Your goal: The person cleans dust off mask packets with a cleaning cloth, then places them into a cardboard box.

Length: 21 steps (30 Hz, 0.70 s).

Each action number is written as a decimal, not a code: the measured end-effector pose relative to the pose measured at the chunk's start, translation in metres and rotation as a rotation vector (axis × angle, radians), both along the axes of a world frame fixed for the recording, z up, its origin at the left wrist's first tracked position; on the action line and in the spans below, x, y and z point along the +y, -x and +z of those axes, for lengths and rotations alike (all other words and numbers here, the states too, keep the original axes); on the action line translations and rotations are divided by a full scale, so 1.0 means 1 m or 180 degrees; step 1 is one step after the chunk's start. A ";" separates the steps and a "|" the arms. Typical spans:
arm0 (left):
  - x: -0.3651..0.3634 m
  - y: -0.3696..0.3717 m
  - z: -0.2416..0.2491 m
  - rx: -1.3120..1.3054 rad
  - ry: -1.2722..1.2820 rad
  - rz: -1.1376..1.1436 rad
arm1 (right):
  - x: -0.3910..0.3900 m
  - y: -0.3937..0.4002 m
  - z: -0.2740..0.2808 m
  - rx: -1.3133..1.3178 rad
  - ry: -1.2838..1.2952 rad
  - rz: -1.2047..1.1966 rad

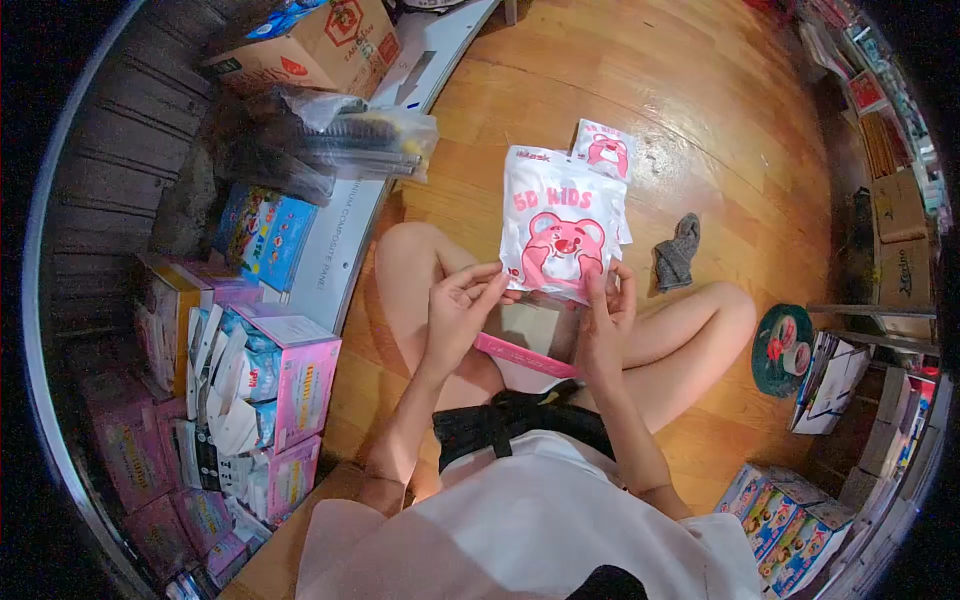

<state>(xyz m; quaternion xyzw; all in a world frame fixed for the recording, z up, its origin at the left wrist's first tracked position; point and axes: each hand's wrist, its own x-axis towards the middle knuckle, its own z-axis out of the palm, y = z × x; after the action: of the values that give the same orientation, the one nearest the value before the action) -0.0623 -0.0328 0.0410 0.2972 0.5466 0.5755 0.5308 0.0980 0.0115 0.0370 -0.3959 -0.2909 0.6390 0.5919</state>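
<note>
A white packet with a pink bear and the words "5D KIDS" (560, 222) is held up by its lower edge. My left hand (465, 305) pinches its lower left corner, and my right hand (605, 310) grips the lower right corner with thumb and fingers. Below the packet, between my legs, an open pink box (525, 352) shows a pale inside. Another bear packet (603, 150) lies on the floor just beyond the held one, partly covered by it.
A grey cloth item (678, 253) lies on the wooden floor (480, 110) near my right knee. Pink boxes (305, 380) stack up at left, below a plastic-wrapped bundle (370, 140). At right are a green round tray with tape rolls (768, 350) and colourful boxes (785, 525).
</note>
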 end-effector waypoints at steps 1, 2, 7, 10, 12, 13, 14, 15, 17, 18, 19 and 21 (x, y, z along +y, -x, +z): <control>0.000 0.001 -0.001 -0.0009 0.0001 0.0036 | -0.002 0.000 -0.003 -0.0019 0.0008 -0.0001; 0.000 0.001 -0.002 -0.0018 0.0002 0.0071 | -0.003 -0.001 -0.004 -0.0039 0.0017 -0.0003; -0.001 -0.005 -0.003 0.0167 -0.0046 0.0433 | -0.012 0.003 0.008 0.0047 0.0265 -0.0037; -0.003 -0.015 -0.006 0.0216 -0.0256 0.0703 | -0.020 0.000 -0.003 -0.0031 0.0223 0.0010; -0.003 -0.017 -0.006 -0.0005 -0.0328 0.0725 | -0.023 -0.002 -0.006 -0.0087 0.0214 0.0117; -0.003 -0.017 -0.007 -0.0038 -0.0336 0.0737 | -0.023 -0.002 -0.002 -0.0084 0.0248 0.0188; -0.004 -0.017 -0.008 -0.0069 -0.0341 0.0748 | -0.023 -0.001 0.000 -0.0080 0.0284 0.0259; -0.004 -0.016 -0.008 -0.0099 -0.0347 0.0758 | -0.024 -0.001 -0.001 -0.0187 0.0240 0.0301; -0.003 -0.014 -0.005 -0.0046 -0.0295 0.0707 | -0.027 -0.001 -0.002 -0.0397 0.0157 0.0380; -0.003 -0.013 -0.004 -0.0020 -0.0271 0.0682 | -0.026 -0.002 -0.002 -0.0545 0.0084 0.0410; -0.003 -0.013 -0.004 0.0013 -0.0272 0.0690 | -0.026 -0.003 0.000 -0.0691 0.0010 0.0442; -0.004 -0.012 -0.004 0.0078 -0.0275 0.0715 | -0.025 -0.001 0.007 -0.0759 -0.0134 0.0451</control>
<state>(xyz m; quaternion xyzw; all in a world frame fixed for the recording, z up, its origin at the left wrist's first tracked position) -0.0501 -0.0371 0.0366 0.2638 0.5576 0.6506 0.4429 0.0992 -0.0139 0.0439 -0.4350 -0.3997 0.6214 0.5147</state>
